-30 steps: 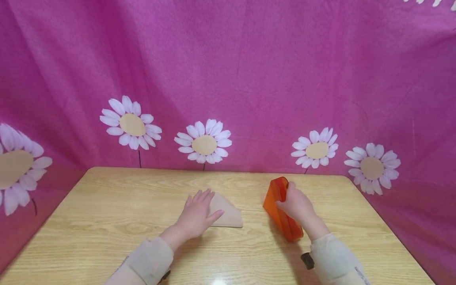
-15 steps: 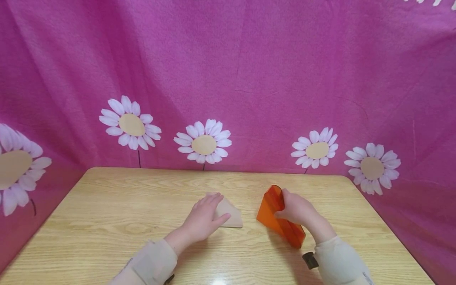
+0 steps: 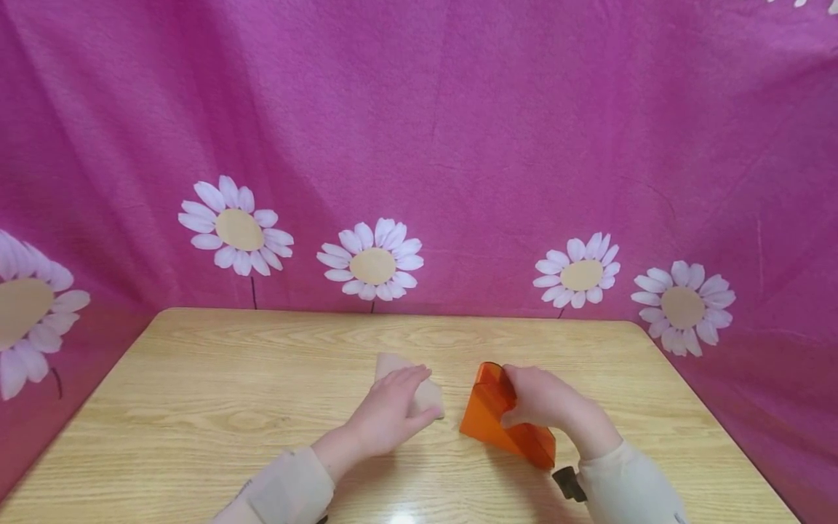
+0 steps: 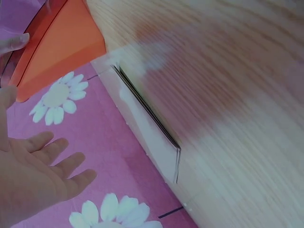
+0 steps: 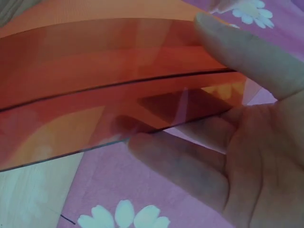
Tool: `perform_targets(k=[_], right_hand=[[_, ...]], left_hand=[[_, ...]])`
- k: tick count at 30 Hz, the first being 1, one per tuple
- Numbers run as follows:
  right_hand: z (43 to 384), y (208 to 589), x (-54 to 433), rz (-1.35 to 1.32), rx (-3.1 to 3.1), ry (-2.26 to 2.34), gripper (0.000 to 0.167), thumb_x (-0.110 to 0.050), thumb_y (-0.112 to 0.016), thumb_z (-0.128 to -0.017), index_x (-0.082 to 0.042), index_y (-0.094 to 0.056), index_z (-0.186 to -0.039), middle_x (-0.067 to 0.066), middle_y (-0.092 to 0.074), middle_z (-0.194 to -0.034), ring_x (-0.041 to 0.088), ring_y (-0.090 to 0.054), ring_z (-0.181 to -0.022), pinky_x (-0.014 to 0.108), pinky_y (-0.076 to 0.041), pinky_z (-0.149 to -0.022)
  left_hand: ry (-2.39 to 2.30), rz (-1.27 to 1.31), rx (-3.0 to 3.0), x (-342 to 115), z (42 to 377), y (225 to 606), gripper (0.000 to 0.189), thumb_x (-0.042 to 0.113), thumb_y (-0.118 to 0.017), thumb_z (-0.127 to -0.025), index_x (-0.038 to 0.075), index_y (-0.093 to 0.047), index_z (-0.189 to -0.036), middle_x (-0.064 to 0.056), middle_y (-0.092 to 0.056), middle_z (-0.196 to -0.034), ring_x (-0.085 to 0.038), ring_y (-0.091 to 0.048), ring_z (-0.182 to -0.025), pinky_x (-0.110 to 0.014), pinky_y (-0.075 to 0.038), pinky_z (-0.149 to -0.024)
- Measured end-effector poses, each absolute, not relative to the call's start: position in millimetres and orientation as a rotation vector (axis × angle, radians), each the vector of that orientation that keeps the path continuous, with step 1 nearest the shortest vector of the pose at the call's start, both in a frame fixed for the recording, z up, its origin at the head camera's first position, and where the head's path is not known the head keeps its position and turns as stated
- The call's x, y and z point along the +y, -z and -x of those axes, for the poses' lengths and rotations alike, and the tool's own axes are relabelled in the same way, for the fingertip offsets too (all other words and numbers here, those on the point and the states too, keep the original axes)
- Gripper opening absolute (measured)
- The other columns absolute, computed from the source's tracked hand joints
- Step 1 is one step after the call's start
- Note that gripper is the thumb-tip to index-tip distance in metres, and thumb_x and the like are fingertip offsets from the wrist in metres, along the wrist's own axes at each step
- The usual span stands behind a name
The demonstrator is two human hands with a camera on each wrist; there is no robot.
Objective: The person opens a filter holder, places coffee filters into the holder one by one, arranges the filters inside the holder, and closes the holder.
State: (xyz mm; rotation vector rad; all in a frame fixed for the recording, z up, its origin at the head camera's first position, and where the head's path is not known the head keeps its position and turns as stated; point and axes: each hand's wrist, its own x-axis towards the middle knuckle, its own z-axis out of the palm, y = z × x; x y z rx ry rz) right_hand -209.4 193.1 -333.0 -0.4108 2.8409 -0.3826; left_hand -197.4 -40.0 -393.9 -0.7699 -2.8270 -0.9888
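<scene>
In the head view, a flat beige stack (image 3: 428, 399), fan-shaped like paper coffee filters, lies mid-table. Over it is my left hand (image 3: 389, 411), fingers extended and hiding part of it. The left wrist view shows that hand (image 4: 40, 178) apart from the stack (image 4: 142, 128), whose layered edges face the camera. To the right, my right hand (image 3: 543, 397) grips an orange see-through fan-shaped holder (image 3: 487, 418), tilted. In the right wrist view, the thumb (image 5: 247, 59) lies on one side of the holder (image 5: 95, 61) and fingers (image 5: 185, 164) on the other.
A pale wood-grain table (image 3: 229, 407) spreads under both hands. Behind and beside it hangs a magenta cloth (image 3: 458, 145) printed with white daisies. A strap with a dark clip (image 3: 568, 484) sits at the right wrist.
My right hand has brought the orange holder nearer to me and slightly left, turning its wide face leftward. My left hand has shifted right across the beige stack, which stays in place.
</scene>
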Motion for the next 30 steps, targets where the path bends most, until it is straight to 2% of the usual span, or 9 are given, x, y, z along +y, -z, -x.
perform_targets(k=[7,16,23,30], right_hand=[[200.5,332.1,179.0,0.514,2.858,0.377,0.035,-0.005,-0.079,-0.063,-0.007,-0.051,-0.085,0.002,-0.051,-0.071,0.017,-0.047,-0.067,0.032,-0.043,-0.065],[192.6,333.9,160.1,0.573,2.840,0.362,0.037,-0.008,-0.081,-0.064,-0.007,-0.051,-0.086,0.000,-0.050,-0.069,0.017,-0.047,-0.065,0.034,-0.043,-0.065],[191.2,333.8,152.7,0.633,2.837,0.365,0.035,-0.008,-0.080,-0.064,-0.008,-0.050,-0.083,0.000,-0.051,-0.068,0.017,-0.047,-0.063,0.033,-0.043,-0.062],[191.9,334.8,148.9,0.631,2.819,0.345,0.037,-0.012,-0.080,-0.065,-0.009,-0.051,-0.087,-0.001,-0.052,-0.070,0.016,-0.048,-0.064,0.034,-0.044,-0.063]], left_hand=[[0.971,0.813,-2.834,-35.8,194.2,391.5,0.057,0.038,-0.061,-0.088,0.005,-0.047,-0.132,-0.012,-0.050,-0.138,-0.030,-0.044,-0.128,-0.050,-0.032,-0.107],[1.070,0.869,-2.794,-35.9,193.3,390.8,0.054,0.034,-0.068,-0.083,0.009,-0.051,-0.128,-0.006,-0.052,-0.136,-0.025,-0.044,-0.128,-0.047,-0.032,-0.108],[1.326,0.839,-2.751,-37.0,194.5,391.1,0.042,0.024,-0.070,-0.083,0.012,-0.056,-0.121,-0.001,-0.060,-0.121,-0.019,-0.054,-0.116,-0.040,-0.042,-0.102],[1.434,0.850,-2.760,-37.0,196.9,393.4,0.035,0.019,-0.072,-0.082,0.014,-0.059,-0.114,0.001,-0.065,-0.112,-0.016,-0.058,-0.109,-0.039,-0.045,-0.099]])
